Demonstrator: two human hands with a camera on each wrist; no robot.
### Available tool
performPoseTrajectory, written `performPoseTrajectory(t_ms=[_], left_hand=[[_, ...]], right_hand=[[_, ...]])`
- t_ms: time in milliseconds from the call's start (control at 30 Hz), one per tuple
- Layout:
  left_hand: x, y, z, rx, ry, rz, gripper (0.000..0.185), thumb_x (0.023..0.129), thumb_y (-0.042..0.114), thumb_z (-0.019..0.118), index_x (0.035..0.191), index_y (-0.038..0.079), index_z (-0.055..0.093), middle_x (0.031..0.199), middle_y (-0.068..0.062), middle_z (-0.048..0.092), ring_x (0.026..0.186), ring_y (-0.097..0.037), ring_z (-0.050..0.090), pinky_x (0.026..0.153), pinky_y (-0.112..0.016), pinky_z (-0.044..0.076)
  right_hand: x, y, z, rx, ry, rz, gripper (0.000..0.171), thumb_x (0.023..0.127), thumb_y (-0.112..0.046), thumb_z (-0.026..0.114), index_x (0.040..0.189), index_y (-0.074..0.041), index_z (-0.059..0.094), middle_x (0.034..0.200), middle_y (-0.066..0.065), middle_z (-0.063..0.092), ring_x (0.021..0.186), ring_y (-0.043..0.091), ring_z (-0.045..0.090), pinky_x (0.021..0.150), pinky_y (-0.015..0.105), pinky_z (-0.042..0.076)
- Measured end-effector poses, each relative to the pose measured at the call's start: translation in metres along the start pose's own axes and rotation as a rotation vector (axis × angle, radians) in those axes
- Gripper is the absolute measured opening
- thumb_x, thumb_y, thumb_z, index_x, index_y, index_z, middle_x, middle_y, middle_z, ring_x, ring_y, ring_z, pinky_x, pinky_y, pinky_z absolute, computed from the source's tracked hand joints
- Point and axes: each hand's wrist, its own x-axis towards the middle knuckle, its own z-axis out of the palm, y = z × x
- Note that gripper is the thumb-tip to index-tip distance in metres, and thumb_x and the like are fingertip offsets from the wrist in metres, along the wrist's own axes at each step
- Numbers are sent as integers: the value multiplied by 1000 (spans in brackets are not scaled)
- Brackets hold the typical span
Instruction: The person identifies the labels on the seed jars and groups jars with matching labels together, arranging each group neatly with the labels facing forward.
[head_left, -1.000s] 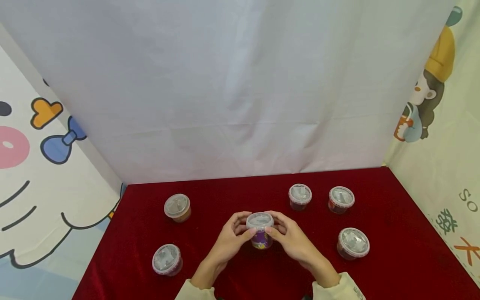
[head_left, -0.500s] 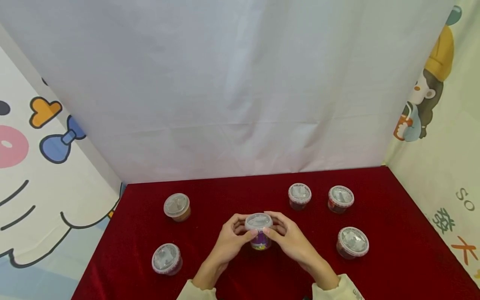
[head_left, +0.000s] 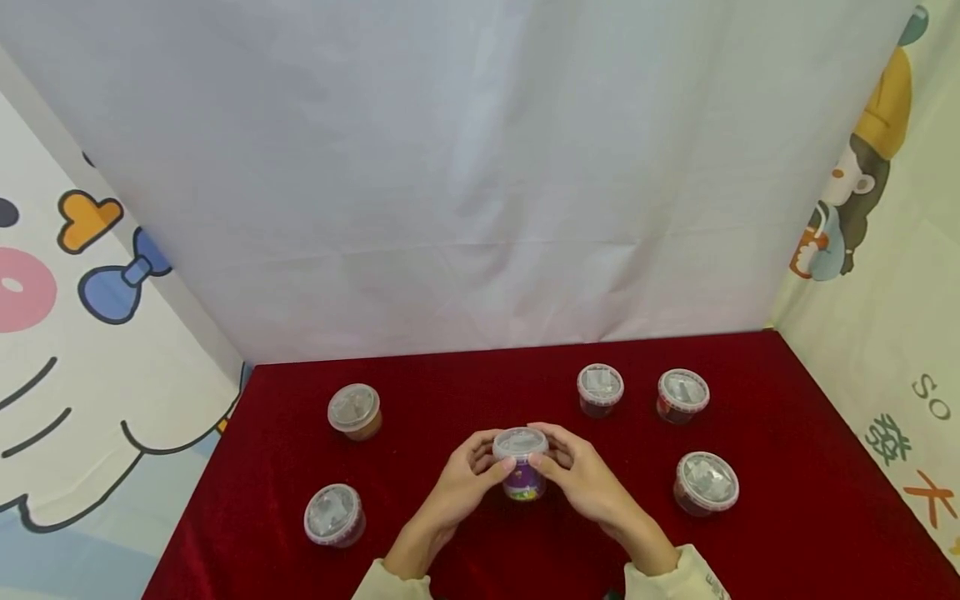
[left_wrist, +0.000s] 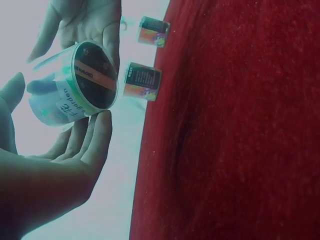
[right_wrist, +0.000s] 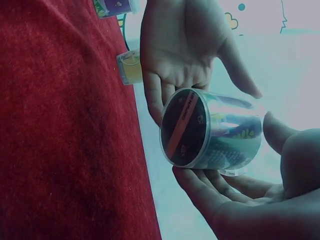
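Observation:
A small round plastic tub [head_left: 523, 481] with a clear lid and a purple label is held upright between both hands at the table's middle. My left hand [head_left: 462, 485] grips its left side, fingers curled behind and thumb at the front. From the right, my right hand [head_left: 587, 487] grips it the same way, thumb near the lid's rim. In the left wrist view the dark base of the tub [left_wrist: 95, 75], crossed by an orange band, shows raised off the red cloth. The right wrist view shows the same tub [right_wrist: 220, 131] between the fingers of both hands.
Similar lidded tubs stand around on the red cloth [head_left: 442, 392]: an orange-brown tub [head_left: 365, 432] at back left, another tub [head_left: 335, 518] at front left. On the right are two back tubs [head_left: 599, 393] [head_left: 682, 398] and a nearer tub [head_left: 707, 485]. A white curtain [head_left: 480, 208] hangs behind.
Both hands keep hold of the tub at nearly the same place. Its label has turned slightly, with a different part of the print facing front.

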Motion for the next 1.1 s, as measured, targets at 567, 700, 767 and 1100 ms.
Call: performPoseTrajectory(t_ms=[567,700,767,1100], left_hand=[[-1,-1,5,1,53,-8,54,104,30,71,146,2,50,138,-14,63,121,-21,63,102,-37,52],[-2,-1,4,-8,19,-12,58,106,30,67,152,1,46,145,-16,60,124,-24,62,105,-41,51],[-1,-2,4,-6,3,-6,58,108,30,66,154,0,46,147,-17,59,128,-27,62,108,-44,51],[-1,-2,6,16,42,18,55,106,31,68,149,0,53,141,-16,63,125,-27,64,105,-42,53]], right_hand=[[-1,-2,4,-13,29,4,57,109,-19,62,156,7,42,149,30,54,138,44,55,106,44,54],[-1,-2,1,-20,11,-5,58,110,-21,60,157,6,40,151,30,52,141,45,51,107,44,54],[-2,-2,0,-22,5,-7,58,111,-21,59,158,6,39,153,30,51,143,45,50,108,44,53],[-2,-5,3,-17,55,25,58,110,-21,61,158,4,40,154,29,50,140,43,54,108,47,53]])
